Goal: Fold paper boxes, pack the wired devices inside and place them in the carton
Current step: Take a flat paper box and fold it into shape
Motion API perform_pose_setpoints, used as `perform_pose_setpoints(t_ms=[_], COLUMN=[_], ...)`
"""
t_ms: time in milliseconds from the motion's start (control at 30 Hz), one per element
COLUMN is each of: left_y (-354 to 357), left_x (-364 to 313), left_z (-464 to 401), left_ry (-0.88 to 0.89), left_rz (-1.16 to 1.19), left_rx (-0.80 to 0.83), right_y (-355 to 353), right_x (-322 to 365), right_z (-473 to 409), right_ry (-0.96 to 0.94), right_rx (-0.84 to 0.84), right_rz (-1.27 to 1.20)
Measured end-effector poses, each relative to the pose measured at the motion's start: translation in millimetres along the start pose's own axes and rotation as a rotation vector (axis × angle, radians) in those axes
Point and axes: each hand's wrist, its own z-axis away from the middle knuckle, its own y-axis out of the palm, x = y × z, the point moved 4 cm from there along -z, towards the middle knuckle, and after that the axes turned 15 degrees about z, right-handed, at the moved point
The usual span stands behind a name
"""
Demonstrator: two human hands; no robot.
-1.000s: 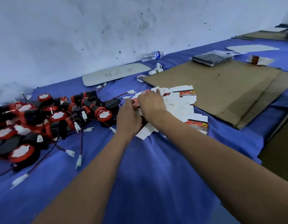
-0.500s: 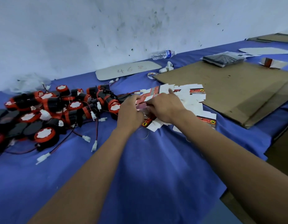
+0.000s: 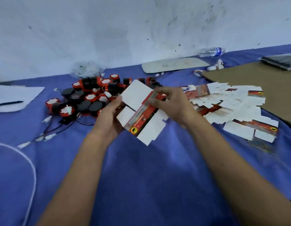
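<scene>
Devices (image 3: 91,97) piled just behind the box (image 3: 141,111), flat blanks (image 3: 226,103) to its right; left hand (image 3: 109,118) and right hand (image 3: 171,103) both pinch the box, lifted off the cloth (image 3: 141,176).

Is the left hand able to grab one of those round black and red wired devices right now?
Probably not yet. The left hand is gripping the flat white and red paper box, as is the right hand. The pile of round black and red wired devices lies just beyond, nothing blocking it.

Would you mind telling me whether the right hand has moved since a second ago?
Yes. The right hand has come off the stack of flat boxes, toward the person, and now holds a box blank clear of it.
</scene>
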Motion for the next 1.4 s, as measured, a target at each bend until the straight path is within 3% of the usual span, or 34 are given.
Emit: perform_pose_setpoints(t_ms=[67,200,300,400,533,633,767,933,1067,1233,1333,1400], left_y=[-39,-75,-81,-90,-98,-86,-59,-43,-39,-41,-44,-48], left_x=[-12,-27,-32,-35,-43,-43,-33,-25,-30,-30,-29,-33], left_z=[18,35,39,39,43,42,44,53,54,52,49,48], left_ry=[0.012,0.215,0.235,0.168,0.138,0.204,0.287,0.273,0.422,0.602,0.696,0.752], left_rz=[-0.254,-0.379,-0.394,-0.430,-0.285,-0.174,-0.506,-0.689,-0.844,-0.863,-0.873,-0.708], left_rx=[-0.053,-0.228,-0.268,-0.259,-0.262,-0.040,0.286,0.383,0.346,0.310,0.220,0.082], right_y=[42,107,133,135,123,117,121,123,125,131,132,131], right_x=[5,19,18,15,13,9,3,3,0,6,8,9], right_z=[2,13,24,23,22,21,22,26,29,36,36,34], right_ry=[-0.048,-0.246,-0.355,-0.402,-0.380,-0.198,0.165,0.261,0.349,0.315,0.295,0.263], right_rx=[0.094,0.099,0.191,0.176,0.091,0.068,0.264,0.432,0.496,0.635,0.682,0.670], right_rz=[0.068,0.770,0.809,0.794,0.484,0.038,-0.582,-0.621,-0.667,-0.642,-0.670,-0.715])
